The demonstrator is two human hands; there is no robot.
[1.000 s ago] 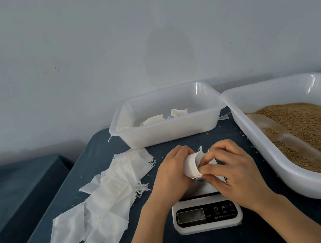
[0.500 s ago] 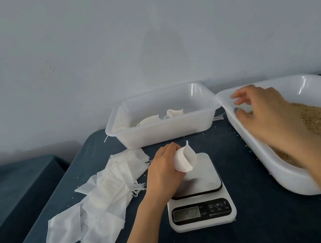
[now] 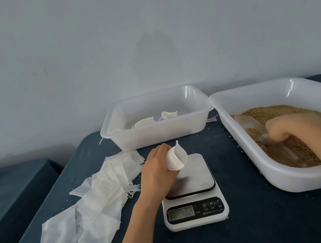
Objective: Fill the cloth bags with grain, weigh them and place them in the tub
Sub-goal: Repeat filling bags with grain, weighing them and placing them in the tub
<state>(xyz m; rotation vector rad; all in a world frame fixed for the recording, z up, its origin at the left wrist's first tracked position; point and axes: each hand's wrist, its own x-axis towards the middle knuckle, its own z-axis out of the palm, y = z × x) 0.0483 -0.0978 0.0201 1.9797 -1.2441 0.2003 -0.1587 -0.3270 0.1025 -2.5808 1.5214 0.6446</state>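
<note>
A small white cloth bag [image 3: 177,157] is gripped by the left hand [image 3: 157,170] over the white digital scale [image 3: 191,192]; the right hand [image 3: 289,128] (blurred, grip indiscernible) is at the clear plastic scoop [image 3: 248,123] in brown grain [image 3: 275,110].

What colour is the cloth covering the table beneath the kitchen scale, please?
Dark teal-blue; the tablecloth shows best in the head view.

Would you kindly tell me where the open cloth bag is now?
In the head view the bag is near centre, gripped by the left hand over the far left corner of the scale, in front of the smaller tub.
</note>
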